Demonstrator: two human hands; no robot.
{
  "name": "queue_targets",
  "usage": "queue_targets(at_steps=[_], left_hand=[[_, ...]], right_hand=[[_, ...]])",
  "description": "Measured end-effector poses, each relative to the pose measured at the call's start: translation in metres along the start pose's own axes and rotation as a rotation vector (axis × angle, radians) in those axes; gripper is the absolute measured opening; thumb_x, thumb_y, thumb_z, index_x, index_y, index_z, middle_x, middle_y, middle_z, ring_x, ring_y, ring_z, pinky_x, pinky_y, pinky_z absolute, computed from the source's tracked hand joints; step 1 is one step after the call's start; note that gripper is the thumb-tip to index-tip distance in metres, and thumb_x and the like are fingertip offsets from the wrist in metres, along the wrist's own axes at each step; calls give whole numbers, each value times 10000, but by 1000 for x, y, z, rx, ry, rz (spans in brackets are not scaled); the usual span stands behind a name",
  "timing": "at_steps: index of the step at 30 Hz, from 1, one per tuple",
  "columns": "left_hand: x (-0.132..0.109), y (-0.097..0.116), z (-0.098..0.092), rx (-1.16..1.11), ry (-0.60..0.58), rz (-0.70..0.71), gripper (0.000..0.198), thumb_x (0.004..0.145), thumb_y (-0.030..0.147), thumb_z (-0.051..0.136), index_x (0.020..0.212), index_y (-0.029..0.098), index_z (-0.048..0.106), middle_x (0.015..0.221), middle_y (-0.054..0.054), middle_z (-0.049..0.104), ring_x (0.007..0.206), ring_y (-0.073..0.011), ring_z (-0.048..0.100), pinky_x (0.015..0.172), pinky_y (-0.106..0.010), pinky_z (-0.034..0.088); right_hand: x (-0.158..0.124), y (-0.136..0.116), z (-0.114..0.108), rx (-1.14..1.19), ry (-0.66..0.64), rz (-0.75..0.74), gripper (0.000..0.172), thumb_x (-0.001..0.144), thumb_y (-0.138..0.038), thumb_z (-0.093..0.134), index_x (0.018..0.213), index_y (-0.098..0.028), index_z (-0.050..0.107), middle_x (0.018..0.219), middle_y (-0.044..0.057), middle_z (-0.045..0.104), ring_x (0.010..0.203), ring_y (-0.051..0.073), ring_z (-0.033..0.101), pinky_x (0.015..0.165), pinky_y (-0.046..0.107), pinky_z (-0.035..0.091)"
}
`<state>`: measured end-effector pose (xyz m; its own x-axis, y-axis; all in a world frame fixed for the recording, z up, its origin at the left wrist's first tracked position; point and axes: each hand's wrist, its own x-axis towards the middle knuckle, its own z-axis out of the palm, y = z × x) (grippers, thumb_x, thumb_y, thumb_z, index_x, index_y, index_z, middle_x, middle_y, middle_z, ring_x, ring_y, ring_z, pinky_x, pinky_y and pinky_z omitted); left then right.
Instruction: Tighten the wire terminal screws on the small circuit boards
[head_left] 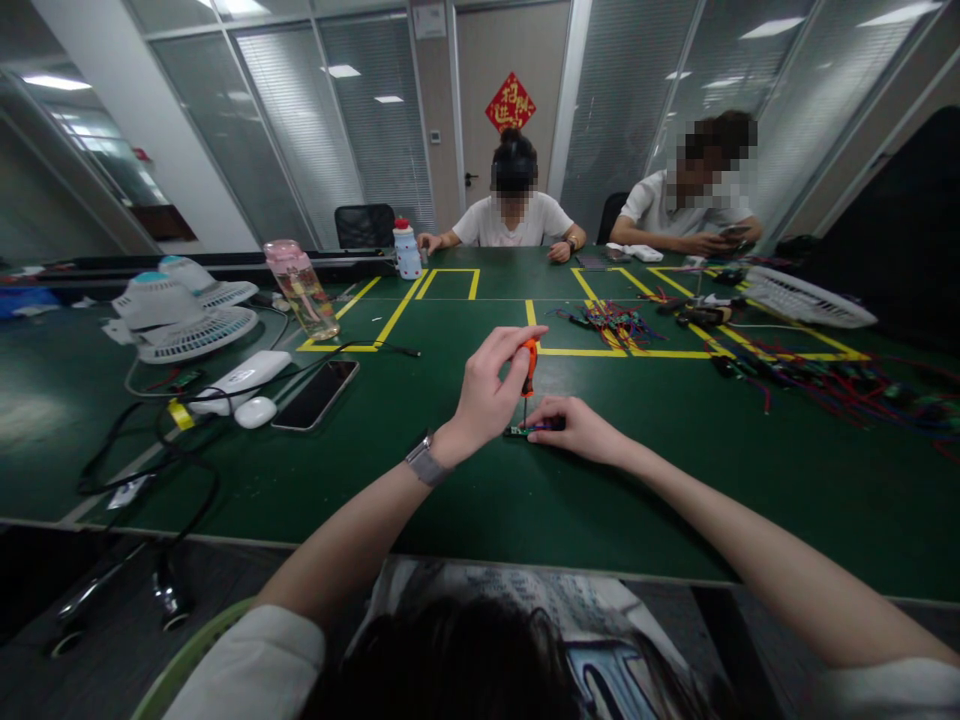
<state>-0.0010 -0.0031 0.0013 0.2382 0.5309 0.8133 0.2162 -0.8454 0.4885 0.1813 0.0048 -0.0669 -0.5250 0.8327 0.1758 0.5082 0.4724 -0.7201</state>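
My left hand (487, 385) is closed around an orange-handled screwdriver (529, 366) held upright, its tip down on a small green circuit board (534, 429) lying on the green table (450, 480). My right hand (574, 425) pins the board down, fingers pinched on its edge. A watch sits on my left wrist.
A phone (315, 394), white earbud case (255, 411), power bank, black cables and two desk fans (184, 315) lie left. A pink bottle (301, 288) stands behind them. Coloured wire bundles (615, 322) spread across the right. Two people sit at the far side.
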Motion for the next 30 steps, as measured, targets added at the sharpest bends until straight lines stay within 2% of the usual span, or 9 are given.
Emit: queue_targets(at_steps=[4,8,10,14,17,21,26,28,30], left_hand=[[-1,2,2,47,25,38,212,938,175,491,1083,200,643,971,-48,631,868,-132,604,757,-265,500],[-2,0,3,113,72,76,144,882,257,615,999,201,679,874,-24,575,799,-125,569,709,-252,492],[-2,0,2,101,53,64,190,914,271,566,1058,207,671,923,-37,589,845,-133,581,747,-267,496],[-1,-1,2,-5,6,25,285,971,190,429,1186,212,615,1090,-68,640,988,-142,612,855,-292,491],[0,-2,3,-5,56,9,210,925,189,539,1097,210,657,977,-41,642,872,-123,611,773,-257,498],[0,-3,2,72,126,-9,111,846,261,669,938,207,700,846,-7,558,746,-108,551,701,-244,486],[-1,-4,1,-19,13,-24,297,985,223,404,1198,228,611,1117,-67,631,1000,-153,608,866,-315,492],[-2,-4,3,-57,-2,-30,301,984,218,411,1228,226,587,1127,-72,649,992,-153,623,854,-309,500],[-1,-3,4,-36,23,-25,254,951,228,498,1173,221,621,1029,-57,661,897,-139,626,789,-280,506]], right_hand=[[0,0,0,-7,2,1,180,780,-259,695,924,-175,763,806,41,632,714,166,555,684,300,442],[0,0,1,-4,2,4,184,776,-245,693,924,-158,762,800,45,627,708,165,552,674,296,432],[1,0,1,-5,3,3,187,776,-244,692,922,-152,762,793,46,621,699,165,548,667,296,428],[0,-1,1,-2,11,1,197,775,-259,694,926,-154,764,789,46,620,699,168,549,670,300,431],[0,-1,1,-7,15,3,195,774,-264,697,928,-164,766,784,41,618,703,166,549,675,297,434],[0,-1,1,-18,13,2,180,770,-247,702,919,-170,768,772,34,608,693,157,541,672,289,436],[0,-2,1,-10,12,1,182,776,-247,698,926,-170,764,799,44,628,717,168,557,695,302,446],[0,-2,0,-10,10,2,185,778,-253,696,931,-173,764,798,41,625,711,166,554,692,302,446],[0,-2,0,-11,9,2,183,777,-256,697,926,-173,764,794,39,618,703,164,549,683,299,444]])
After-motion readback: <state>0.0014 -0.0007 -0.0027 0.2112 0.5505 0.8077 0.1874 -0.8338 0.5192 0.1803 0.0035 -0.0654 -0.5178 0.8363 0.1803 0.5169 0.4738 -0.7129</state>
